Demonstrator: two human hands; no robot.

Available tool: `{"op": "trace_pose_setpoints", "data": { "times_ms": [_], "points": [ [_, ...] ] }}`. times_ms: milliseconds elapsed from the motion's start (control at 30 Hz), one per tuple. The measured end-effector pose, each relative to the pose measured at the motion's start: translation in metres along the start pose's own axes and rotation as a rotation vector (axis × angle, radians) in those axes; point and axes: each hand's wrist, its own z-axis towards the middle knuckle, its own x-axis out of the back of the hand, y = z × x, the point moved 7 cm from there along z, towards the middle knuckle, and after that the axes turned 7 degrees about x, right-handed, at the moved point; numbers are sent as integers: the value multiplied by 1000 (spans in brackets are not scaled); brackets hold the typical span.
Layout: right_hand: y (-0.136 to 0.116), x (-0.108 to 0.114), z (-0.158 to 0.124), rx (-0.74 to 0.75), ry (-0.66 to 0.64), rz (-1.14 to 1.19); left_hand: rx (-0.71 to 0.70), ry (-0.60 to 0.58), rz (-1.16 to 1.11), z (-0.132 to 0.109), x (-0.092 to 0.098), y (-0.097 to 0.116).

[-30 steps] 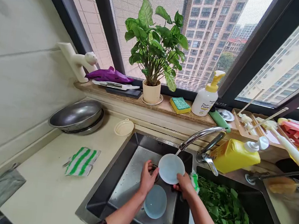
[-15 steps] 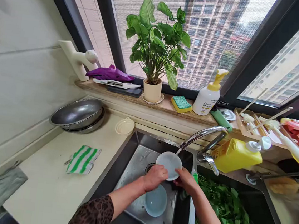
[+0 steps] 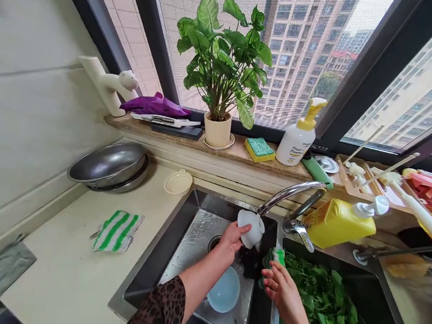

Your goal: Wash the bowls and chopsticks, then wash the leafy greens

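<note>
Centre of frame, left basin of the sink: left hand closed around a white dish, held tilted right under the spout of the faucet. Whether water is running is hard to tell from this view. Right hand lower centre-right, fingers spread and loose, gripping nothing, apart from the left hand. Its fingertips are just beside a green-and-white scrubber on the divider between the basins; contact unclear. Pale blue bowl on the basin floor, below the left forearm. Right basin, lower right, filled with leafy greens. Yellow bottle lying just right of the faucet. Striped cloth on the counter at left; steel bowls stacked beyond it. Potted plant on the windowsill, upper centre.
</note>
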Motion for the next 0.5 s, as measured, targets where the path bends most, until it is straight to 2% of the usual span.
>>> {"op": "trace_pose_setpoints", "data": {
  "times_ms": [167,267,400,500],
  "points": [
    [20,-2,-4,-27,-22,-72,90,35,-343,-9,12,-1],
    [24,-7,-6,-32,-52,-87,87,-25,-340,-23,23,-3],
    [25,-9,-3,8,-51,-123,-16,-76,-139,-40,33,1],
    [27,-11,5,51,-68,-314,-189,-9,284,-52,33,16]
  ]
}}
